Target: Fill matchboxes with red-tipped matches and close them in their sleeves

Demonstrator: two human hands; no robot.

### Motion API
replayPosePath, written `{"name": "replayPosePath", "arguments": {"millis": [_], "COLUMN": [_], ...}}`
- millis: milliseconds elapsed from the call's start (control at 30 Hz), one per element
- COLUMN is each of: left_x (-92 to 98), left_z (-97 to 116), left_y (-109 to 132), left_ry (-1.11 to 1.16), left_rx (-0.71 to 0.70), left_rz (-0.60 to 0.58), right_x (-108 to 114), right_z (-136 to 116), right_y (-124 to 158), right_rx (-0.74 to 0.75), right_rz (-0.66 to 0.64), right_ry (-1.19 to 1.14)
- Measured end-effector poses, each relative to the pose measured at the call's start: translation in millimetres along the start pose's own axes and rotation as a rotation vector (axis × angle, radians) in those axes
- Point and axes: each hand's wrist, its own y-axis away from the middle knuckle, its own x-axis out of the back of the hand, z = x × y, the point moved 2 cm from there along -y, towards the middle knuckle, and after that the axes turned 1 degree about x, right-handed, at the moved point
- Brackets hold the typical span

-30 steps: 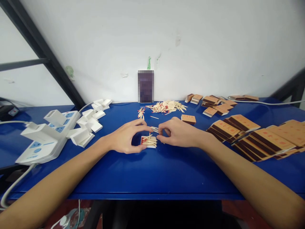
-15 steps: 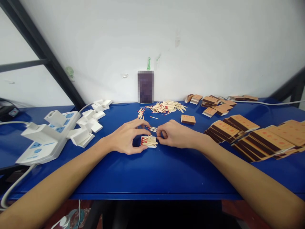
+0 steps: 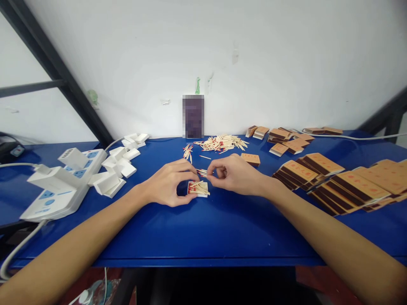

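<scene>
A small white matchbox tray (image 3: pixel 197 189) lies on the blue table (image 3: pixel 203 228), filled with red-tipped matches. My left hand (image 3: pixel 170 183) curls around the tray's left side, thumb and fingers gripping it. My right hand (image 3: pixel 235 174) hovers just right of the tray, fingertips pinched on a small bundle of matches (image 3: pixel 202 172) that reaches over to my left fingers. A loose heap of matches (image 3: pixel 222 142) lies behind, near the wall.
White empty trays (image 3: pixel 119 167) and a white power strip (image 3: pixel 60 180) sit on the left. Brown matchbox sleeves lie in rows at right (image 3: pixel 337 180) and in a loose group at back right (image 3: pixel 282 137). One sleeve (image 3: pixel 250 159) lies behind my right hand. A blurred dark card (image 3: pixel 193 116) leans on the wall.
My right hand has lifted slightly and moved back from the tray's right edge toward the small bundle of matches. My left hand stays on the tray.
</scene>
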Motion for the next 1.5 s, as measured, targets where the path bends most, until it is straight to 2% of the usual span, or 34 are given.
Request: {"name": "replayPosePath", "arguments": {"millis": [100,233,333,433,567,733,867,1000,1200,1500], "left_x": [-1.1,-2.6,-3.9,-4.9,-4.0,-3.3,-3.3,-2.7,-4.7,-3.6], "left_z": [0.1,1.2,2.2,1.9,0.0,-3.3,-4.6,-5.0,-6.1,-5.5], "left_y": [0.5,0.7,0.5,1.1,2.5,2.9,2.8,3.1,3.3,3.2], "left_ry": [0.014,0.029,0.028,0.024,0.038,0.028,0.009,0.037,0.077,0.107], "left_rx": [-0.008,0.019,0.039,0.062,0.100,0.159,0.169,0.157,0.141,0.147], "left_rz": [-0.015,-0.014,-0.031,-0.057,-0.032,-0.070,-0.110,-0.093,-0.074,-0.079], "right_x": [-2.3,-10.3,-17.6,-23.2,-26.0,-16.4,-9.7,-10.3,-13.1,-12.8], "right_z": [-4.6,-8.5,-10.8,-10.3,-7.8,-10.1,-8.9,-4.6,-1.8,8.7], "right_y": [2.2,3.4,2.7,2.1,2.7,3.9,5.2,4.6,1.1,-2.1], "right_rx": [0.063,0.131,0.186,0.234,0.260,0.236,0.215,0.215,0.196,0.077], "right_rz": [-0.035,-0.082,-0.077,-0.018,0.028,0.031,-0.052,-0.105,-0.085,-0.149], "right_ry": [-0.112,-0.141,-0.080,0.019,0.110,0.093,0.076,0.045,-0.008,-0.156]}}
